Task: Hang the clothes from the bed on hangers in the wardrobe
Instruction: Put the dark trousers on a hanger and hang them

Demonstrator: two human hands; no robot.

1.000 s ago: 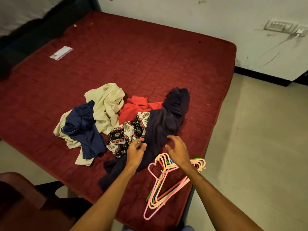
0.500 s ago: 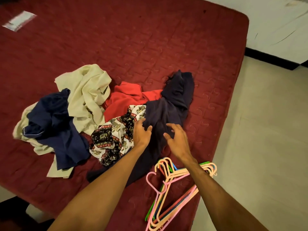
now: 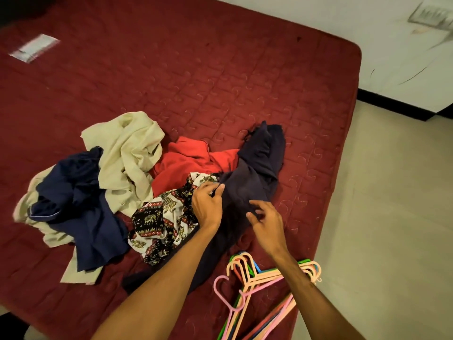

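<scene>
Five garments heaped on one bed (image 3: 220, 69): one cream garment (image 3: 127, 153), one navy garment (image 3: 81, 207), one red garment (image 3: 186, 163), one elephant-print cloth (image 3: 159, 222), one dark garment (image 3: 252, 173). One bundle of hangers (image 3: 245, 288), too overlapped for a firm count, in four colours: pink, peach, green, blue. Two hands: left hand (image 3: 207, 207), right hand (image 3: 268, 222). One white packet (image 3: 34, 47). One switch plate (image 3: 431, 14).

White wall (image 3: 404, 57) with black skirting (image 3: 392, 104) meets pale floor (image 3: 392, 217).
</scene>
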